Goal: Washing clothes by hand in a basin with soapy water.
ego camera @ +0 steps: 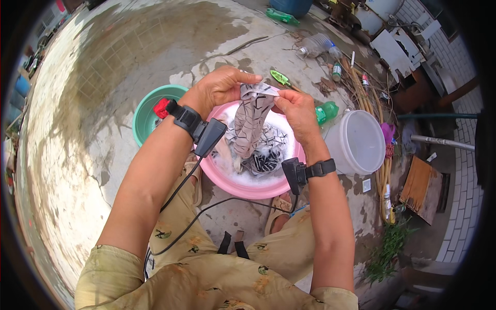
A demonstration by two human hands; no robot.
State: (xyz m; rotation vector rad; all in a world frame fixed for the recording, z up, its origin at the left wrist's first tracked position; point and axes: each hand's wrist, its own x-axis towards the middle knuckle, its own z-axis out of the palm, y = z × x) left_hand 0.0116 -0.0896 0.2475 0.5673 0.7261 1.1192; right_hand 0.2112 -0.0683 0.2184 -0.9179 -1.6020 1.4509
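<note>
A wet, pale grey cloth with dark line marks (252,124) hangs between my two hands over a pink plastic basin (240,190). My left hand (223,87) grips its upper left edge, and my right hand (296,108) pinches the upper right corner between thumb and finger. The lower end of the cloth reaches down to the basin's contents. White suds (271,181) fill the basin around more patterned fabric, including a black-and-white striped piece (266,161). Each wrist wears a black strap with a cabled device.
A green basin (140,118) holding a red cloth (161,108) stands left of the pink one. To the right are a green bottle (327,112), a white plastic bucket (362,141) and long sticks (381,170). A green-headed brush (279,77) lies beyond; a black cable crosses before the pink basin.
</note>
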